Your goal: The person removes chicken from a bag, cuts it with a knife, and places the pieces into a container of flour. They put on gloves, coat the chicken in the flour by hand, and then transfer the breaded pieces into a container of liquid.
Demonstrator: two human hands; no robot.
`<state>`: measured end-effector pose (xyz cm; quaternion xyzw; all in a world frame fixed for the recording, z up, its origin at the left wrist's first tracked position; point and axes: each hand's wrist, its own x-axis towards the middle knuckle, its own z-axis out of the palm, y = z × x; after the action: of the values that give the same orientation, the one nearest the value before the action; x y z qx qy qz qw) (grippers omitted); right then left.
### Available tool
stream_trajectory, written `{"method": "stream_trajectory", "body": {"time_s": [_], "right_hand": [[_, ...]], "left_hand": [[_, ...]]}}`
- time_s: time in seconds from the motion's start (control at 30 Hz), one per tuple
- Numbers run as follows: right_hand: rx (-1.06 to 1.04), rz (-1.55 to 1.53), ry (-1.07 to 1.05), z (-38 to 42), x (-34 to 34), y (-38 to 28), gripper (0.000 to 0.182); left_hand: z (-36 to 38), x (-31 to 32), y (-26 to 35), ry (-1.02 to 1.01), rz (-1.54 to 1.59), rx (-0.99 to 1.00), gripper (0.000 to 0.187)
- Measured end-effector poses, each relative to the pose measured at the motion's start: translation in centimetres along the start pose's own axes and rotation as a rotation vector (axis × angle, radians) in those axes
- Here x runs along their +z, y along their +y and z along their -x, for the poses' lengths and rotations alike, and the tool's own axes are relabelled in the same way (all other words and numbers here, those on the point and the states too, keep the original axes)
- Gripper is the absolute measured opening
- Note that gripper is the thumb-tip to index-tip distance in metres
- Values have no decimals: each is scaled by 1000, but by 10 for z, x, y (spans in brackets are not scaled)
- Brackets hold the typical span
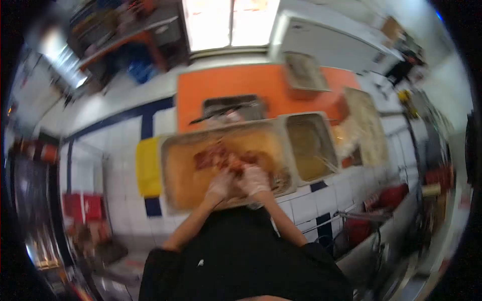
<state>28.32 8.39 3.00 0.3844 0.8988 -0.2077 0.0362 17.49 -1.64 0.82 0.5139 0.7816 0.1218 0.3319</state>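
Observation:
A large rectangular metal tray (164,185) with an orange-toned bottom lies right before me. Reddish, raw-looking meat pieces (213,154) are heaped near its middle. My left hand (220,183), in a clear plastic glove, is over the tray with its fingers closed at the near side of the heap. Close beside it, my right hand (255,180), gloved likewise, grips a reddish piece of meat (235,163); both hands' fingertips meet at it. Motion blur softens the fingers and the meat's outline.
A deep metal pan (310,145) with yellowish liquid adjoins the tray on the right. Behind is a small metal tray (233,105) with a dark-handled utensil, on an orange board (196,93). Another metal container (306,75) stands at the back; a yellow cloth or board (148,168) lies left.

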Motion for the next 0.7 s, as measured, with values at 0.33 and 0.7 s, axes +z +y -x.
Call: {"method": "stream_trajectory", "body": {"time_s": [0.33,0.7], "right_hand": [[-129,-26,-181,11,54,12,44],[-299,70,-301,-8,52,21,34]], "left_hand": [[-22,67,-72,152,37,193,47],[-11,28,-72,51,56,-175,49]]}}
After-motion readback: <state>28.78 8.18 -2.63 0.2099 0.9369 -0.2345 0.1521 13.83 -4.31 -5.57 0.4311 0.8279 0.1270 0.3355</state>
